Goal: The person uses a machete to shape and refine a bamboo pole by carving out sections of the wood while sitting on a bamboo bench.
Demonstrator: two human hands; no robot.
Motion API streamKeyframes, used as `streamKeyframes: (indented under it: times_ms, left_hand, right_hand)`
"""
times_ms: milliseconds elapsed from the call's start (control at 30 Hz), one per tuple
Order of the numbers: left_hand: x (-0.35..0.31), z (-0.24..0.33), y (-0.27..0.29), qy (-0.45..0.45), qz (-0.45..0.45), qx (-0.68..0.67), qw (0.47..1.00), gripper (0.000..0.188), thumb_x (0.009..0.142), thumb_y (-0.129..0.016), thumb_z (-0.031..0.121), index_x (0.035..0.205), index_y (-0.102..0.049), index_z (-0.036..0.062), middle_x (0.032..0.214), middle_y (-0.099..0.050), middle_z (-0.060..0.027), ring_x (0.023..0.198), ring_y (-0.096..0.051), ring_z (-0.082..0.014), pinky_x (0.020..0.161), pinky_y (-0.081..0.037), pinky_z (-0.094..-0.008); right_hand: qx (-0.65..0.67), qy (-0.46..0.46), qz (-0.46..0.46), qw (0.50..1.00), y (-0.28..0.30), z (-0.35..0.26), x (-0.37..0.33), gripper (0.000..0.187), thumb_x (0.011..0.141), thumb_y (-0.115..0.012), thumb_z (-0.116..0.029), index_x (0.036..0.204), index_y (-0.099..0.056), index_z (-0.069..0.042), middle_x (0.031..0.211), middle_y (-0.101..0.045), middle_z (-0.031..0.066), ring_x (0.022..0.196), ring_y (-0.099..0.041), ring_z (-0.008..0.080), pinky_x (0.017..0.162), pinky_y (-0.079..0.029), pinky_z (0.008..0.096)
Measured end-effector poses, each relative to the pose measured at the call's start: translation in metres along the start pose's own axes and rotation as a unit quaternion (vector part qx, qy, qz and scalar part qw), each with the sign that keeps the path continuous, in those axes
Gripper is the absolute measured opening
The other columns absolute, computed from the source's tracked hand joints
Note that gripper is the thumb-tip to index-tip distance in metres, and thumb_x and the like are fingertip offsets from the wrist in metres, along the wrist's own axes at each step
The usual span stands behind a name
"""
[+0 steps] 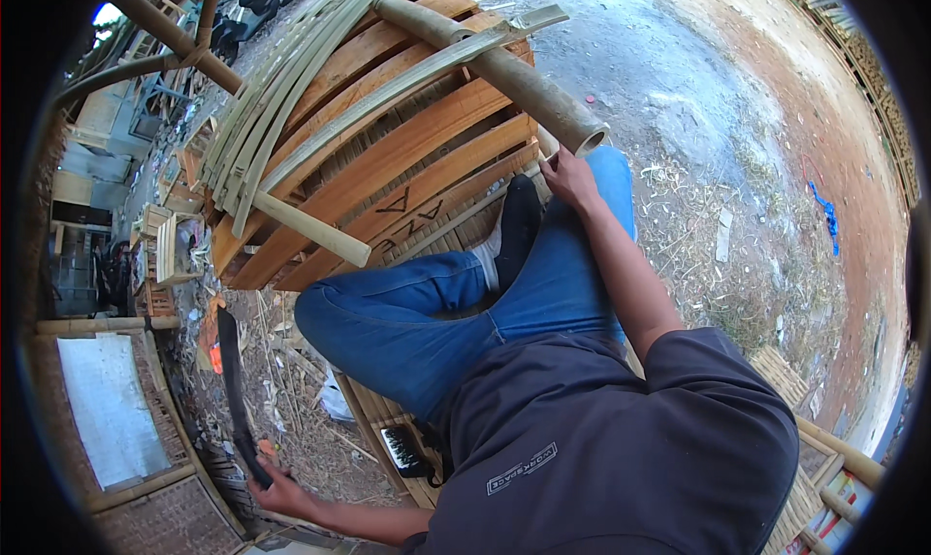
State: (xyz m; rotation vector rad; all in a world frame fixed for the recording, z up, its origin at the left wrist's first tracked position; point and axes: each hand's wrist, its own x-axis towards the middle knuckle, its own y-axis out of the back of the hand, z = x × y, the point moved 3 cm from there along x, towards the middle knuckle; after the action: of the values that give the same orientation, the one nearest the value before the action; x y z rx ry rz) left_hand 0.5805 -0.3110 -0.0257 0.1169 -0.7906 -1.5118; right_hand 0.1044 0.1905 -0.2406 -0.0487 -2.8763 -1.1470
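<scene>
My left hand is closed around the handle of a machete, out to my left side. Its long dark blade points up and away from the bench. Beyond my right knee, my right hand is closed on a pale bamboo piece, of which only a short end shows. Right by that hand is the open end of a thick bamboo pole, which lies across a wooden slatted surface. A long split bamboo strip crosses the slats under the pole.
A bundle of thin bamboo strips lies along the slats' far left. A short bamboo rod juts out near my left knee. Wooden crates stand left. A blue strip lies on the dirt ground at right.
</scene>
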Motion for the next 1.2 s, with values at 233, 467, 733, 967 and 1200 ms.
streamKeyframes:
  times_ms: [233,467,733,967,1200]
  left_hand:
    - [0.055,0.151,0.012,-0.241,-0.008,-0.071,0.968,0.029,0.098,-0.068,0.02,0.112,-0.063,-0.0052,0.063,-0.048,-0.0007,0.058,-0.042,-0.0086,0.055,-0.035,-0.0244]
    - [0.061,0.244,0.011,-0.348,0.02,-0.127,0.929,0.03,0.096,-0.07,0.02,0.111,-0.065,-0.0056,0.061,-0.049,-0.0016,0.056,-0.042,-0.0096,0.053,-0.035,-0.0259]
    - [0.012,0.311,-0.037,-0.517,-0.014,-0.135,0.845,0.054,0.087,-0.079,0.034,0.11,-0.064,-0.0122,0.075,-0.064,-0.0117,0.058,-0.055,-0.0159,0.05,-0.042,-0.0269]
    - [-0.026,0.343,-0.056,-0.638,-0.044,-0.217,0.738,0.063,0.078,-0.086,0.041,0.104,-0.065,-0.0129,0.088,-0.069,-0.0228,0.069,-0.066,-0.0264,0.057,-0.054,-0.0331]
    - [-0.063,0.378,-0.082,-0.719,-0.067,-0.201,0.662,0.058,0.074,-0.09,0.033,0.102,-0.066,-0.012,0.085,-0.069,-0.0226,0.068,-0.067,-0.0309,0.058,-0.054,-0.0346]
  right_hand:
    - [0.095,0.037,0.096,0.99,0.005,0.019,0.004,0.061,0.087,-0.065,-0.018,0.139,-0.043,0.005,0.079,-0.069,0.0242,0.076,-0.069,0.0405,0.07,-0.054,0.0465]
    - [0.178,-0.031,0.115,0.977,0.018,0.022,0.0,0.072,0.086,-0.07,-0.016,0.147,-0.035,0.003,0.082,-0.073,0.0187,0.078,-0.072,0.0309,0.076,-0.055,0.0394]
    - [0.217,-0.049,0.09,0.971,0.012,0.024,0.004,0.071,0.088,-0.069,-0.016,0.147,-0.036,0.002,0.083,-0.073,0.017,0.078,-0.072,0.028,0.078,-0.055,0.037]
    - [0.224,-0.043,0.087,0.97,0.011,0.026,0.006,0.07,0.088,-0.069,-0.016,0.147,-0.036,0.001,0.082,-0.074,0.0156,0.076,-0.072,0.0256,0.076,-0.055,0.0359]
    - [0.253,-0.044,0.085,0.963,0.008,0.03,0.006,0.068,0.088,-0.069,-0.014,0.146,-0.037,0.001,0.082,-0.074,0.0153,0.074,-0.072,0.0236,0.073,-0.055,0.0349]
